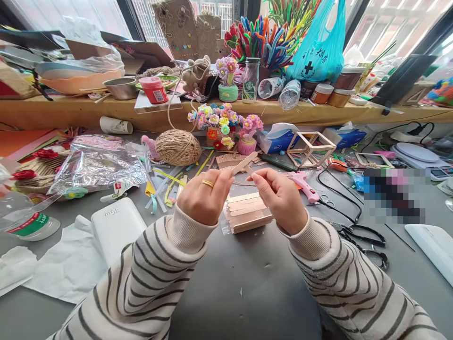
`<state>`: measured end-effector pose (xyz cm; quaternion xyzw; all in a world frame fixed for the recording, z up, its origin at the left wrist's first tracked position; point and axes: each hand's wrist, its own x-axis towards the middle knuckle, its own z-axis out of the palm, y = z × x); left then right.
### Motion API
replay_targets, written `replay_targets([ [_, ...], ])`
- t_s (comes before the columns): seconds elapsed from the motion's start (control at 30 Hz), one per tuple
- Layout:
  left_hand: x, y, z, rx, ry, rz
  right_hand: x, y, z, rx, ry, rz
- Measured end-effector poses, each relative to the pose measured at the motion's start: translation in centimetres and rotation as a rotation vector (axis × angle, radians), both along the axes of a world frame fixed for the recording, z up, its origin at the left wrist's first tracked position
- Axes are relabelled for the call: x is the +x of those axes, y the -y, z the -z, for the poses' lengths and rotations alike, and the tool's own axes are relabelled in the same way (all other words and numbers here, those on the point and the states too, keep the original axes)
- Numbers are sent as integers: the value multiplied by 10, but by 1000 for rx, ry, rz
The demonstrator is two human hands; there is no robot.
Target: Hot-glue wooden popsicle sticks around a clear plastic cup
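Note:
My left hand, with a ring on one finger, is closed on a wooden craft stick that slants up to the right. Close beside it, my right hand pinches thumb and forefinger together near the stick's underside. Whatever lies between those fingertips is too small to make out. Below and between both hands, a box-like stack of craft sticks rests on the grey table, with clear plastic film showing at its left edge. More flat sticks lie just behind the hands.
A pink glue gun with a black cord lies to the right, near black-handled scissors. A twine ball, crochet flowers and a wooden frame stand behind. A white power bank is at left.

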<state>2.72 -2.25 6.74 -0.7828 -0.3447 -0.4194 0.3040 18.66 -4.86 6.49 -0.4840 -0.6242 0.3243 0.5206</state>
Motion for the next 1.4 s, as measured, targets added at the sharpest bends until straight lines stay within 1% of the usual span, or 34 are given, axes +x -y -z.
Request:
replay_targets([
  [0.03,3,-1,-2,79,-64,-28,1,0,0,-8,-13,4],
  [0.1,8,-4,-6,161,-134,-62,3,-1,-1,-19,-29,14],
  [0.17,12,-7,-7,208,-163,-66,6,0,-3,-22,-26,30],
  [0.27,16,-12,-3,243,-165,-44,8,0,-5,-24,8,60],
  [0.43,15,-13,5,197,-126,-31,8,0,-3,-19,47,66],
  [0.6,14,-15,6,173,-140,-29,5,-1,0,-34,70,70],
  [0.8,16,-15,9,121,-172,-39,0,-1,-1,-32,207,62],
  [0.97,17,-12,12,138,-205,-69,-1,-2,-1,-29,266,60],
  [1.03,17,-12,12,93,-214,-56,-1,-2,-1,-25,274,65],
  [1.13,18,-12,13,-79,-159,-2,-1,-2,1,-34,274,70],
  [1.2,18,-13,13,-149,-120,20,-1,-2,2,-43,268,72],
  [1.27,19,-13,14,-144,-108,18,-2,-1,3,-47,266,70],
  [1.4,20,-14,14,-65,-120,6,-2,-1,3,-43,258,69],
])
